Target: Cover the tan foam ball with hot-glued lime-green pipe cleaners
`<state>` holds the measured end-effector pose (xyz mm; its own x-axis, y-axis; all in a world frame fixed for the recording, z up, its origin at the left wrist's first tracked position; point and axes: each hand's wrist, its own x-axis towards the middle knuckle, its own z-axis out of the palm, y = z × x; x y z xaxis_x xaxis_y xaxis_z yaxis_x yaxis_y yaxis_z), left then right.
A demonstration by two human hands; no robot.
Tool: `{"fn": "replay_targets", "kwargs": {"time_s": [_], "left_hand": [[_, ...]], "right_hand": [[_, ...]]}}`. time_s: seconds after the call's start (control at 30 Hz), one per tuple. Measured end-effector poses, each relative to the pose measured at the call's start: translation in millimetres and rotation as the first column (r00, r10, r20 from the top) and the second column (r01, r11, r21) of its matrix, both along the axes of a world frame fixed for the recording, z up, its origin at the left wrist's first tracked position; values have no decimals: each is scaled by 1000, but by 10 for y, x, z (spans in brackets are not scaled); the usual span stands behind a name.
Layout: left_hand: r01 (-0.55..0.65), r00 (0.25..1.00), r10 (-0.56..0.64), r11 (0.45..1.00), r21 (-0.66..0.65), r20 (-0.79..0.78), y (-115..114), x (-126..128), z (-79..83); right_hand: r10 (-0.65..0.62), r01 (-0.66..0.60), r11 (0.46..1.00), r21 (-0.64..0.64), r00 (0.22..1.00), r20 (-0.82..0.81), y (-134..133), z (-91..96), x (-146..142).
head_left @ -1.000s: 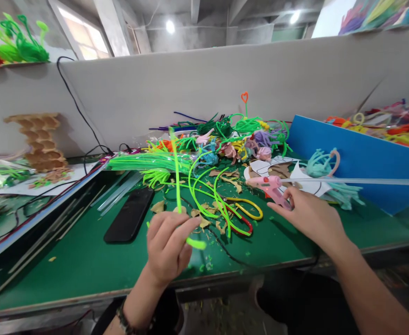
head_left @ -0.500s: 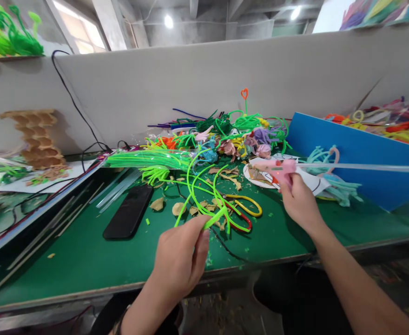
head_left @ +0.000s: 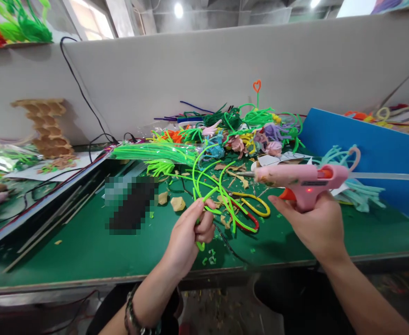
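Note:
My left hand (head_left: 190, 230) is closed around a bright green pipe cleaner (head_left: 207, 193) above the green table (head_left: 86, 256), near its front edge. My right hand (head_left: 316, 223) grips a pink glue gun (head_left: 298, 179) by the handle, held level with its metal nozzle pointing left toward the green pipe cleaner. A clear glue stick (head_left: 389, 177) sticks out of the gun's back to the right. Just beyond my left hand lie looped green pipe cleaners (head_left: 218, 186) and yellow-and-red scissors (head_left: 249, 209).
A heap of coloured pipe cleaner shapes (head_left: 246, 130) lies at the back. A blue board (head_left: 372, 153) leans at the right with teal pipe cleaners (head_left: 351, 186). A blurred dark object (head_left: 131, 204), clear glue sticks (head_left: 51, 218) and a black cable (head_left: 82, 97) are at the left.
My right hand lifted the glue gun off the paper and brought it nearer, level, nozzle leftward. My left hand lowered the green pipe cleaner and closed around it.

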<state>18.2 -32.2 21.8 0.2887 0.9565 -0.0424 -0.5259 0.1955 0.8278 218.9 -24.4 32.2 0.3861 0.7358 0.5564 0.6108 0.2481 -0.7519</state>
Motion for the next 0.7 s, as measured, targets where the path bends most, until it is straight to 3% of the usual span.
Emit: {"fn": "replay_targets", "kwargs": {"time_s": [0.23,0.43,0.7], "left_hand": [[-207,978,208,978,36,-26,61,2,-30],[-169,983,176,978,122,-52,57,-6,-72],[-174,975,188,977,123,-115,50,-5,-65]], "right_hand": [[126,-126,992,-29,992,-4,-7,0,-142],[166,-177,971,-164,983,-77,-127,6,-318],[168,-172,973,-154,985,-40,-142,-1,-354]]}}
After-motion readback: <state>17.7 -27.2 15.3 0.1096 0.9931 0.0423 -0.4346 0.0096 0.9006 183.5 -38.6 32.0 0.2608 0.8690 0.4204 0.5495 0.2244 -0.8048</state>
